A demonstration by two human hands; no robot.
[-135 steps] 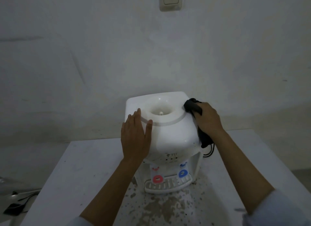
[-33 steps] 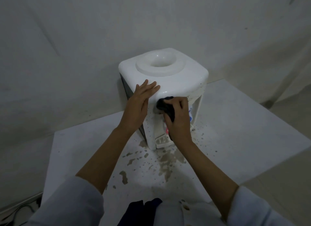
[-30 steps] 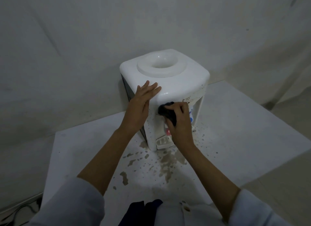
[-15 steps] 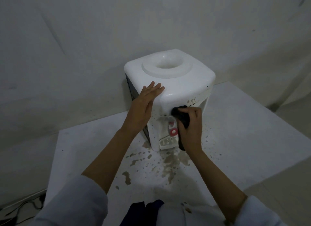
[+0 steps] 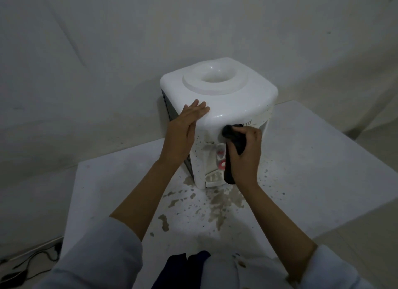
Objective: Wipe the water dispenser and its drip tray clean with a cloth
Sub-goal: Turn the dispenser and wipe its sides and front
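Observation:
A white tabletop water dispenser [image 5: 228,103] with a round bottle well on top stands on a white table [image 5: 312,159]. My left hand [image 5: 183,129] lies flat and open against its upper left front corner. My right hand [image 5: 245,155] grips a black cloth [image 5: 235,138] and presses it on the front panel just under the top edge, beside the logo. A strip of the cloth hangs down over the taps. The red tap [image 5: 220,159] shows left of the cloth. Only the left end of the drip tray [image 5: 213,177] is visible; my right hand hides the remainder.
Brown stains and splashes [image 5: 217,207] cover the table in front of the dispenser. A pale wall rises close behind it. Black cables [image 5: 28,265] lie on the floor at the lower left. The table's right edge drops off to a tiled floor.
Over the last second my right hand has carried the cloth rightwards across the front panel, uncovering the red tap. My left hand has stayed on the dispenser's corner. The camera has shifted slightly.

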